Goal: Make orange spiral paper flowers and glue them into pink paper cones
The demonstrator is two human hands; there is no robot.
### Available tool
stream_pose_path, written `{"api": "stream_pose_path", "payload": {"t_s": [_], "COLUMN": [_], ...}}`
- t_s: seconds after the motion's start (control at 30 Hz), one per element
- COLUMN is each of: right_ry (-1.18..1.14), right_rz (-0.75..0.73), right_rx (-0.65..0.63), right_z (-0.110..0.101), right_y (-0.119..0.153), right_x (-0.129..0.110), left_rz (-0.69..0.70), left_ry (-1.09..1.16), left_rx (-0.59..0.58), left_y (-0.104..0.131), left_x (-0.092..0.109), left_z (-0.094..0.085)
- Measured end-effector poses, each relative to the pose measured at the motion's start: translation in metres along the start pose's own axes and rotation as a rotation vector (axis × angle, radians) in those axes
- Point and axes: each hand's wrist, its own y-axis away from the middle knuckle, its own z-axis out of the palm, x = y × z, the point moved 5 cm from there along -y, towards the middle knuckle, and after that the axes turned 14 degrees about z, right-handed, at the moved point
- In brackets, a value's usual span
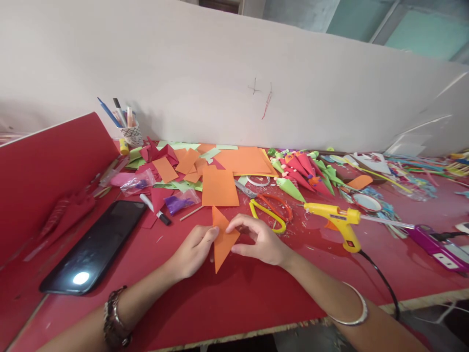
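Between my hands, just above the red table, is a folded piece of orange paper (pixel 223 243) with pointed corners. My left hand (pixel 196 249) pinches its left edge, thumb on the front and the other fingers behind. My right hand (pixel 262 239) curls at the right corner, forefinger and thumb touching or very near the paper there; I cannot tell how firmly it grips. Directly beyond lies a flat orange paper sheet (pixel 220 188). Scissors with red and yellow handles (pixel 269 215) lie just past my right hand.
A yellow glue gun (pixel 339 220) lies right, its black cord running over the front edge. A dark phone (pixel 97 247) lies left beside a marker (pixel 156 210). Paper scraps (pixel 176 166), small paper cones (pixel 300 171) and a pen cup (pixel 132 134) line the white back wall.
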Motion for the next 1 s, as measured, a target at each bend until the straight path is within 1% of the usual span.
{"api": "stream_pose_path", "payload": {"t_s": [0.07,0.13,0.23,0.33,0.5,0.7,0.87,0.93,1.0], "right_ry": [-0.032,-0.067,-0.093,-0.067,-0.035,-0.039,0.055,0.086,0.109], "right_rz": [0.018,0.02,0.026,0.06,0.109,0.094,0.045,0.02,-0.035], "right_rx": [-0.032,-0.034,0.039,0.124,0.177,0.208,0.256,0.287,0.296], "right_z": [0.0,0.0,-0.002,-0.004,-0.004,-0.004,-0.004,-0.005,-0.006], "right_y": [-0.001,-0.002,-0.003,-0.003,-0.001,0.001,0.003,0.004,0.005], "right_x": [0.002,0.003,0.004,0.005,0.006,0.006,0.004,0.004,0.001], "left_rz": [0.016,0.027,0.062,0.104,0.152,0.076,0.038,0.013,-0.029], "left_ry": [-0.018,-0.028,-0.065,-0.114,-0.147,-0.175,-0.121,-0.074,0.04], "left_rx": [-0.009,-0.031,-0.081,-0.115,-0.148,-0.132,-0.155,-0.141,-0.126], "left_y": [0.0,0.0,0.0,0.001,0.0,-0.006,-0.005,-0.005,-0.005], "left_x": [0.0,0.003,0.01,0.013,0.004,-0.005,-0.008,-0.008,-0.008], "left_z": [0.0,0.001,0.002,0.003,0.005,0.005,0.006,0.006,0.006]}}
